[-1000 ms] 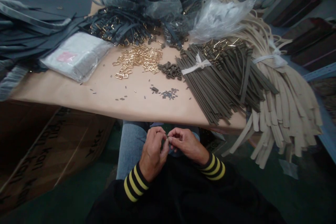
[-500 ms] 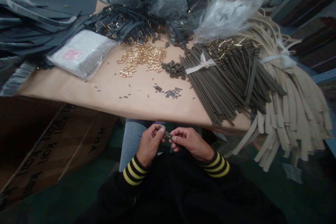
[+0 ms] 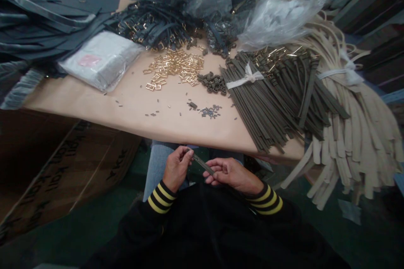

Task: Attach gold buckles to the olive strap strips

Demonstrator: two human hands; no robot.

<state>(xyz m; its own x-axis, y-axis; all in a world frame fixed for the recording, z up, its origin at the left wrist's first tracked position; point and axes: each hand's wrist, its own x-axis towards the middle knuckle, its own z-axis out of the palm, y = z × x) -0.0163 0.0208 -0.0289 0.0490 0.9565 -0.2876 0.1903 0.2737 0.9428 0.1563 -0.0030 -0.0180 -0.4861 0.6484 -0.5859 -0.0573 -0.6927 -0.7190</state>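
Grey-green strap [image 3: 203, 164] is low ctr of pic. L hand [image 3: 176, 168] pinches its top end w/ thumb + finger; R hand [image 3: 232, 175] has thumb + fingers closed on its low end. Gold buckles [image 3: 173, 64] sit upper ctr on tan table [image 3: 91, 107].
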